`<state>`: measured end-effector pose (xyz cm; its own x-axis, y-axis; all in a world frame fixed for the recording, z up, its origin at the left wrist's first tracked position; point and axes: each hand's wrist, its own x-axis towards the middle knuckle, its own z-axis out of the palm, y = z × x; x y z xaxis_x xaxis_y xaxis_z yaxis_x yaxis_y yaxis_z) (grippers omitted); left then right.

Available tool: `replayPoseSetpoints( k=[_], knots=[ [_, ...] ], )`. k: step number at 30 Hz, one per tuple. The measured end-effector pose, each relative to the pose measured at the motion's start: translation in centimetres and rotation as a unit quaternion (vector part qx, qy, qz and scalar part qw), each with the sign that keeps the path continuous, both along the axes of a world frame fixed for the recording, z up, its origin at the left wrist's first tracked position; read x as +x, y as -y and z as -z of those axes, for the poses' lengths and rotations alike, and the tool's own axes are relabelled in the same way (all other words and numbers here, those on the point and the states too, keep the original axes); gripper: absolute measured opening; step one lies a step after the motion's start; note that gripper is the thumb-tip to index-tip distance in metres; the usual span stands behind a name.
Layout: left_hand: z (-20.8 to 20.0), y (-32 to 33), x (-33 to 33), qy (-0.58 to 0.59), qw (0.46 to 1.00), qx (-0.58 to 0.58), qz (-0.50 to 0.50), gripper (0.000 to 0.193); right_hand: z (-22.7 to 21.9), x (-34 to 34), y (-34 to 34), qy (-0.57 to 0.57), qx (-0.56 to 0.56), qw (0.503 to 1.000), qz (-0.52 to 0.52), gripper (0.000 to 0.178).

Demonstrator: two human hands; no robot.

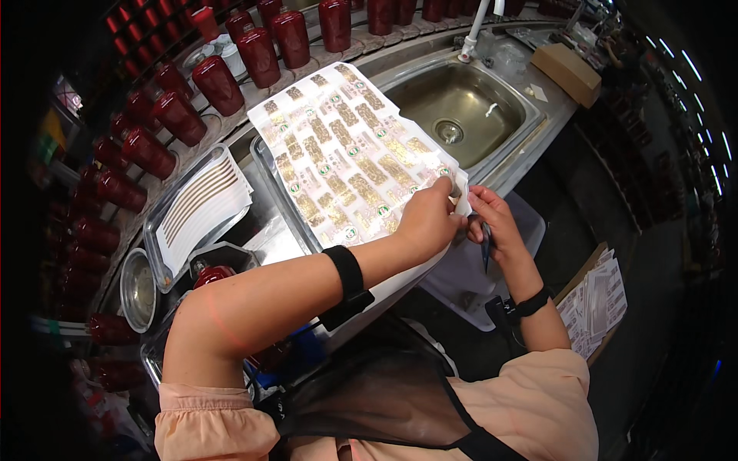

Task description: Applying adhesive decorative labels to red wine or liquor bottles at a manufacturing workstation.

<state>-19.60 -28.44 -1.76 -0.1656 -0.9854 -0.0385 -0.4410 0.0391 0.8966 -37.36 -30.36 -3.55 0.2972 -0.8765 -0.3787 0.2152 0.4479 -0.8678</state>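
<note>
A large white sheet of gold-patterned decals (338,146) with small green round marks lies over a metal tray beside the sink. At its near right corner, my left hand (427,219) is closed, with thumb and fingers pinching the paper edge. My right hand (496,223) meets it there, thumb and forefinger on the same lifted white corner. A slim dark pointed tool (486,247) is also tucked in the fingers of my right hand, its tip downward; I cannot tell its exact kind. My left forearm crosses in front of the sheet's near edge.
A steel sink (461,115) with a white tap pipe (473,34) lies beyond the sheet. Dark red bottles (217,84) line the curved conveyor. A tray (154,230) holds brown-striped sheets (204,200). Right are a cardboard box (566,73), a white bin (530,219) and printed sheets (596,303).
</note>
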Motion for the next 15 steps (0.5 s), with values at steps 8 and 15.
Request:
replayPoseSetpoints(
  k=[8, 15],
  knots=[
    [1.4, 0.2, 1.1, 0.091, 0.996, 0.021, 0.008, 0.014, 1.4, -0.5, -0.3, -0.052, -0.036, 0.997, 0.045, 0.012],
    [-1.0, 1.6, 5.8, 0.057, 0.995, 0.021, -0.081, 0.018, 3.2, -3.1, -0.2, -0.224, -0.095, 0.966, 0.084, 0.007]
  ],
)
